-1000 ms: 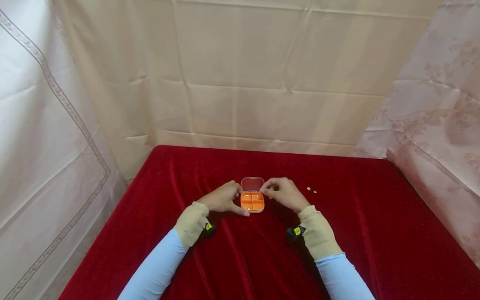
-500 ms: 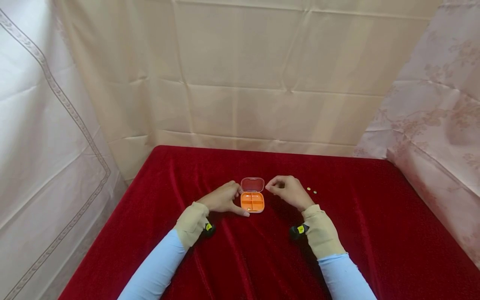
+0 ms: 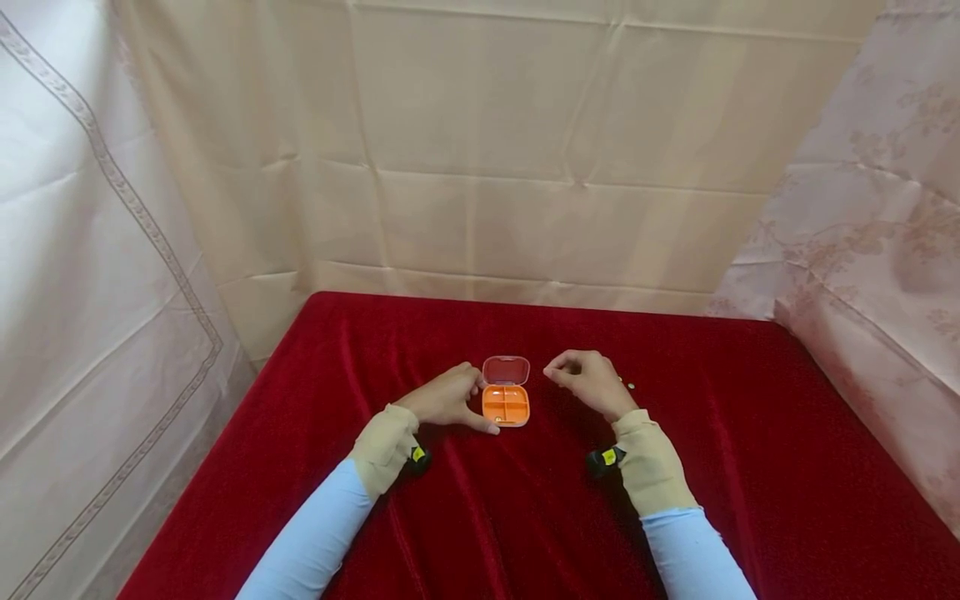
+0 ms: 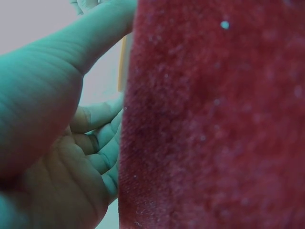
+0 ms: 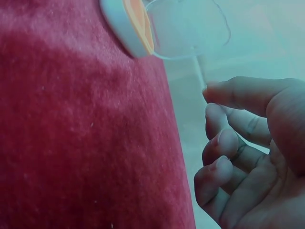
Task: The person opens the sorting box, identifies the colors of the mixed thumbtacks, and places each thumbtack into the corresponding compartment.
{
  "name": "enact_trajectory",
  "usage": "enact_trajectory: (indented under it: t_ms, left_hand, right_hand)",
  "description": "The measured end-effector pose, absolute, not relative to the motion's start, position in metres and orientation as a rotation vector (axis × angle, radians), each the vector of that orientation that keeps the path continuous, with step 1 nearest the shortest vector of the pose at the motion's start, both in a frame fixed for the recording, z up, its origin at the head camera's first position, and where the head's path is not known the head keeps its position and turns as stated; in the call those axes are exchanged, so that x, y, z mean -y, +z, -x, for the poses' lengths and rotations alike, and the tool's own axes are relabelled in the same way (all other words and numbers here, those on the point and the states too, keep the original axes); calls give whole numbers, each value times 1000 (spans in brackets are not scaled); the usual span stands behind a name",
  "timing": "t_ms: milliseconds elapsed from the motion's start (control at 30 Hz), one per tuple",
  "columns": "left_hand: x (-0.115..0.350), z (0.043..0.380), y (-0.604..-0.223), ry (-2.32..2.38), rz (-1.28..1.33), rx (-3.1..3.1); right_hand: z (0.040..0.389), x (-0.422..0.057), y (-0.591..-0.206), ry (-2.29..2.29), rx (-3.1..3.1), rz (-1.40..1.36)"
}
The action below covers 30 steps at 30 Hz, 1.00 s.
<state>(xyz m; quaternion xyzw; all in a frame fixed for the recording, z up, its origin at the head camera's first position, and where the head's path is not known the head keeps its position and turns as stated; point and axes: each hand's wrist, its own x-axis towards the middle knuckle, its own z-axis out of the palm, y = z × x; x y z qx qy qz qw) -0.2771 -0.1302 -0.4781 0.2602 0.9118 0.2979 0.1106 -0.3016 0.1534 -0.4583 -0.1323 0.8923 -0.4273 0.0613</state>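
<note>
An orange pill box (image 3: 506,403) with four compartments lies on the red cloth, its clear lid (image 3: 506,370) tipped back. A small round pill (image 3: 498,419) sits in its front left compartment. My left hand (image 3: 448,397) holds the box from the left, thumb at the front corner, fingers by the hinge side. To the right, my right hand (image 3: 588,379) is apart from the box, fingers loosely curled with thumb near the index tip. In the right wrist view nothing shows between those fingertips (image 5: 213,110).
Two small pills lie beyond the right hand: a greenish one (image 3: 632,386) and another (image 3: 620,379) partly hidden by the hand. The red velvet cloth (image 3: 720,433) covers the table. A beige curtain (image 3: 480,167) hangs behind its back edge.
My right hand has drawn away from the box's right side, moving right towards the loose pills. The left hand and the box have stayed in place.
</note>
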Motion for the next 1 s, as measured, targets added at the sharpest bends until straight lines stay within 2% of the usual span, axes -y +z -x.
enact_trajectory:
  t_ms: [1000]
  left_hand:
    - [131,278,-479,871,-757,-2682]
  right_hand:
    - [314,-199,-462,-1358,-2709,198]
